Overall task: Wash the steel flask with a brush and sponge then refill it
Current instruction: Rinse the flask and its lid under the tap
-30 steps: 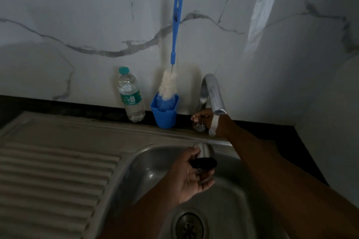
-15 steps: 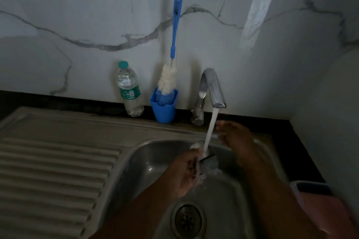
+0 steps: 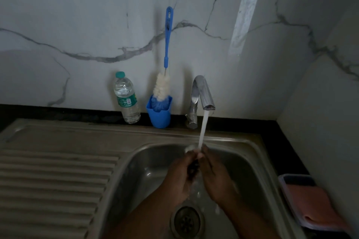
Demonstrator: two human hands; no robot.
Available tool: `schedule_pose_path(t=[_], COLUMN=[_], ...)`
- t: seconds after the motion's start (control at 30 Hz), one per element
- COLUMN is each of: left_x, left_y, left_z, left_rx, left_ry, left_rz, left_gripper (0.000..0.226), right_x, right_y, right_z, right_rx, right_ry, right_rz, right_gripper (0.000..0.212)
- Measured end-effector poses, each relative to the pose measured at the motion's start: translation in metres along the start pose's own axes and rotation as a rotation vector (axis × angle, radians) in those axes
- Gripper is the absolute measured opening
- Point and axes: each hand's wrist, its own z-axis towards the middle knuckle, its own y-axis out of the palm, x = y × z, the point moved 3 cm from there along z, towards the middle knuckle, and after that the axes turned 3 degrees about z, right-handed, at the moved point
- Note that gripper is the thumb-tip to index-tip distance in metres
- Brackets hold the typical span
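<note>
Both hands meet under the running water over the steel sink (image 3: 242,153). The left hand (image 3: 179,175) curls around a small dark object (image 3: 193,168), too hidden to identify; the right hand (image 3: 215,176) presses against it from the other side, though whether its fingers wrap it cannot be told. The stream (image 3: 203,130) falls from the curved chrome tap (image 3: 202,93) onto their fingertips. Behind, a long blue-handled bottle brush (image 3: 164,83) with fluffy white bristles stands in a blue cup (image 3: 159,116) beside a clear plastic water bottle (image 3: 126,99). A ribbed drainboard (image 3: 50,180) lies left.
</note>
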Motion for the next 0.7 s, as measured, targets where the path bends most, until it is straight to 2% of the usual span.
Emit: schedule_pose_path(t=[0.1, 0.2, 0.23, 0.27, 0.37, 0.4, 0.47, 0.6, 0.7], left_x=[0.006, 0.002, 0.0, -0.001, 0.0, 0.001, -0.001, -0.007, -0.011], left_y=[-0.002, 0.003, 0.005, 0.007, 0.007, 0.007, 0.005, 0.007, 0.009], left_z=[0.0, -0.003, -0.004, -0.005, -0.002, 0.0, 0.001, 0.001, 0.003], left_rx=[0.006, -0.01, -0.013, -0.021, -0.036, -0.043, -0.033, -0.08, -0.107], left_ry=[-0.005, -0.007, -0.01, -0.01, -0.012, -0.029, -0.11, -0.222, -0.246], left_rz=[0.028, -0.011, -0.025, -0.04, -0.066, -0.086, -0.178, -0.34, -0.355], left_gripper=[0.03, 0.034, 0.034, 0.035, 0.045, 0.047, 0.047, 0.057, 0.055], right_x=[-0.001, -0.001, -0.003, -0.005, -0.005, -0.003, 0.002, 0.018, 0.026], right_y=[0.01, 0.003, 0.002, 0.004, 0.011, 0.013, 0.01, -0.005, -0.006], right_z=[-0.004, -0.001, -0.001, -0.002, -0.007, -0.005, -0.003, -0.006, -0.002], right_rx=[0.037, 0.118, 0.128, 0.112, 0.022, -0.011, -0.008, 0.067, 0.126], right_ry=[-0.108, 0.025, 0.063, 0.061, -0.021, -0.072, -0.127, 0.042, 0.144], right_rz=[-0.11, 0.217, 0.259, 0.238, -0.117, -0.241, -0.28, 0.193, 0.279], right_gripper=[0.037, 0.029, 0.026, 0.028, 0.063, 0.062, 0.051, 0.021, 0.017])
